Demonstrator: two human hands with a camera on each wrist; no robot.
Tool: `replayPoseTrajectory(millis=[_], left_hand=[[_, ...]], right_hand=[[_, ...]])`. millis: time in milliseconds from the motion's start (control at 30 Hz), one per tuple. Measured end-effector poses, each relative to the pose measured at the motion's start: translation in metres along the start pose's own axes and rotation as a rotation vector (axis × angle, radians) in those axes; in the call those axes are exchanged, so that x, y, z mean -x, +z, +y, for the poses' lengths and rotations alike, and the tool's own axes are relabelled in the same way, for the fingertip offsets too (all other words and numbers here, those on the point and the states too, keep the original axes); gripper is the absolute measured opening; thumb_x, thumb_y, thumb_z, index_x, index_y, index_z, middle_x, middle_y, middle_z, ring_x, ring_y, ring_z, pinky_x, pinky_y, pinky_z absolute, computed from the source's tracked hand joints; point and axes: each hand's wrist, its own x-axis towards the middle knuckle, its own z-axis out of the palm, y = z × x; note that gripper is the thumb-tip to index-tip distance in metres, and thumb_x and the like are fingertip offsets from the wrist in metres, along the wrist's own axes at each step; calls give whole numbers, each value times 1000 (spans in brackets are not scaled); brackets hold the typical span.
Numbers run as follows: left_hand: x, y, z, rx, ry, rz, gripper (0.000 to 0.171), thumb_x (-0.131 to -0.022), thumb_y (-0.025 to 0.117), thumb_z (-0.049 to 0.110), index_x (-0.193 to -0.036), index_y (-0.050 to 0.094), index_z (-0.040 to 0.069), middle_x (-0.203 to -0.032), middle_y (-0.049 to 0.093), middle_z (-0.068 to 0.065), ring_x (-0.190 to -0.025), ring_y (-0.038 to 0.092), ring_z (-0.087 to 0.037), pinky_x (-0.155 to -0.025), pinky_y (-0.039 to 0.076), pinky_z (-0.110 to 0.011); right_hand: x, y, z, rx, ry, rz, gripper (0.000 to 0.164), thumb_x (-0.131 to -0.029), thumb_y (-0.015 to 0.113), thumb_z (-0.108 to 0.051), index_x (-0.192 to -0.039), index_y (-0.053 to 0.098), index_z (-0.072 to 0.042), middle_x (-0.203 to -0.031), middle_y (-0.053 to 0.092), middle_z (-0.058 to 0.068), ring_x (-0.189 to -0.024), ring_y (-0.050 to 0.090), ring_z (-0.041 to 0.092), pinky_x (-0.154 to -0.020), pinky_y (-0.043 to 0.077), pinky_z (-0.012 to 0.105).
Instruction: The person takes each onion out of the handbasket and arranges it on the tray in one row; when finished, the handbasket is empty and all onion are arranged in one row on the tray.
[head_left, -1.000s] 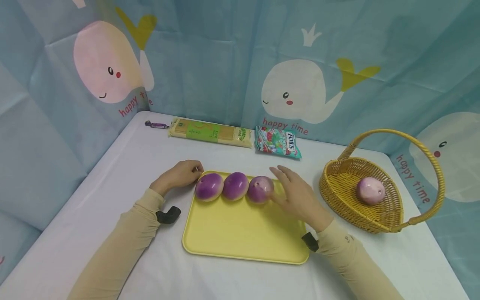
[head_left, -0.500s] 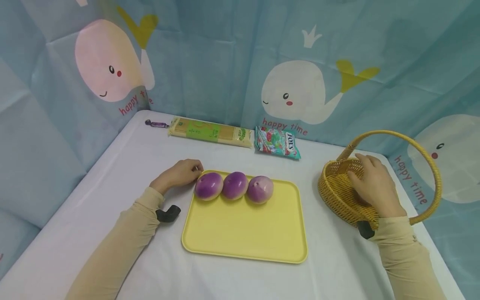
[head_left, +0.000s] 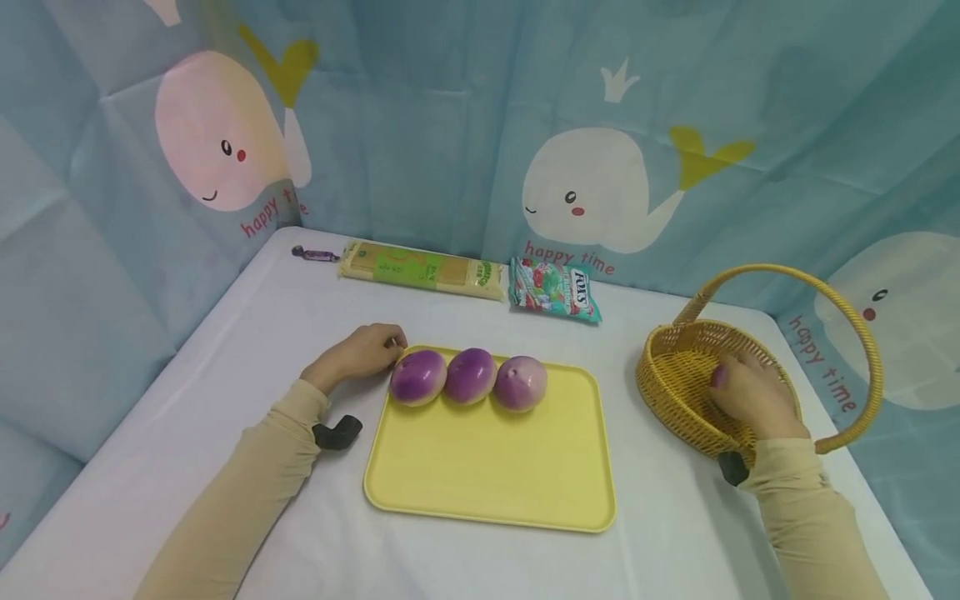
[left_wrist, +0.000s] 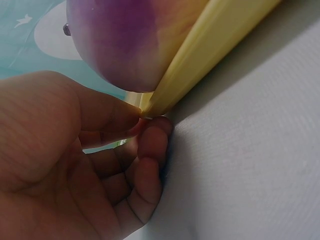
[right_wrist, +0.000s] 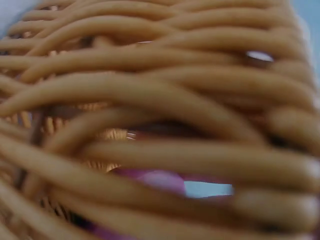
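My left hand pinches the far left corner of a yellow tray between thumb and fingers; the left wrist view shows the grip on the rim. Along the tray's far edge sit three round purple-and-white vegetables: a left one, a middle one and a paler right one. My right hand is down inside a wicker basket, holding another round purple-and-white vegetable, mostly hidden by the hand. Basket weave fills the right wrist view, with purple showing through a gap.
The basket's tall arched handle rises over the right side. Along the back lie a small purple-wrapped candy, a long pack of noodles and a teal FOX'S candy bag. A whale-print curtain borders the table.
My right hand has moved from beside the right vegetable on the tray rightward into the basket, then closed round the vegetable there. The left hand stays at the tray corner.
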Motion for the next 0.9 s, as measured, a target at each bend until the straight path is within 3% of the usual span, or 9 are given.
replayPoseTrajectory(millis=[200, 433, 567, 700, 900], left_hand=[[-1, 0, 1, 3, 2, 1, 23, -95, 49, 13, -107, 64, 1, -85, 63, -9, -76, 56, -18, -68, 46, -28], [-3, -1, 1, 1, 5, -9, 24, -95, 48, 14, -107, 64, 1, -85, 63, -9, -76, 56, -19, -67, 46, -28], [-3, -2, 0, 3, -24, -19, 25, -95, 48, 14, -109, 64, 1, -84, 62, -8, -76, 55, -18, -67, 45, -27], [-2, -1, -1, 6, -34, -23, 24, -95, 48, 14, -109, 64, 1, -82, 61, -7, -74, 54, -17, -65, 45, -26], [-4, 1, -2, 0, -19, -21, 23, -95, 49, 13, -107, 64, 1, -83, 61, -8, -74, 54, -17, -65, 44, -26]], right_hand=[[1, 5, 1, 32, 31, 68, 40, -92, 49, -16, -124, 50, 9, -124, 46, 43, -106, 42, 66, -86, 37, 72], [9, -2, -16, -49, 46, 304, 54, -87, 56, -24, -134, 47, 2, -119, 42, 47, -95, 44, 62, -71, 40, 68], [15, -13, -40, -143, -39, 391, 59, -87, 64, -25, -139, 46, -3, -123, 38, 43, -97, 48, 56, -71, 45, 67], [21, -18, -67, -222, -177, 434, 62, -86, 70, -23, -140, 47, -4, -130, 37, 37, -104, 50, 52, -80, 47, 67], [20, -4, -99, -247, -384, 468, 63, -81, 74, -19, -136, 47, -3, -135, 47, 25, -113, 55, 45, -89, 48, 63]])
